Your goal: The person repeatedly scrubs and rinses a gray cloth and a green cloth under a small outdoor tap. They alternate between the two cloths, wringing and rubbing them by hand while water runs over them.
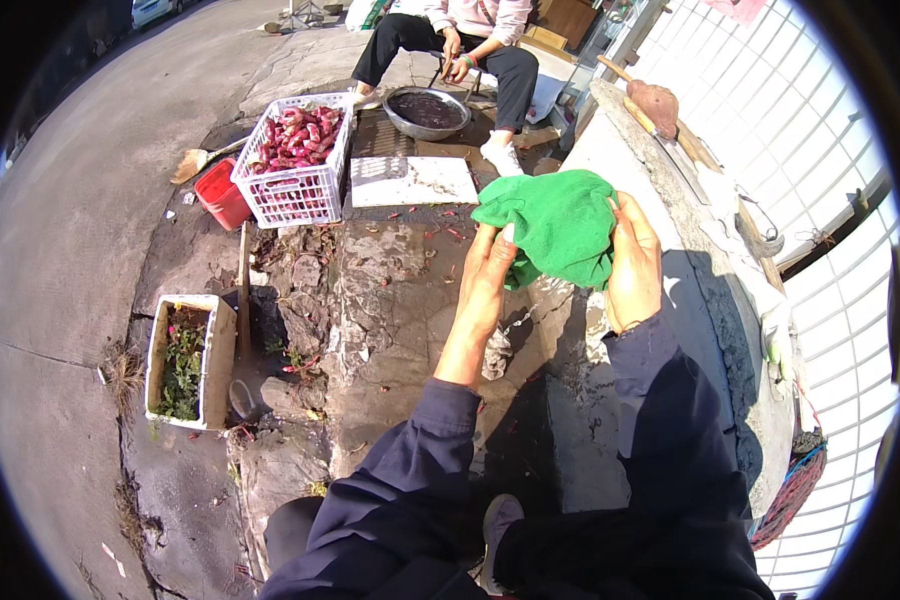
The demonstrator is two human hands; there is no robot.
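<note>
Dark blue sleeves reach up, and both hands pinch a green cloth held above wet concrete: left hand fingers closed on its lower edge, right hand gripping its side (white crate of red produce beyond).

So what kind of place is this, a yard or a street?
Probably an outdoor work spot beside a road, outside a building. The ground is cracked concrete in sunlight, a white plastic crate of reddish produce stands near a metal basin, and both hands hold a green cloth.
</note>
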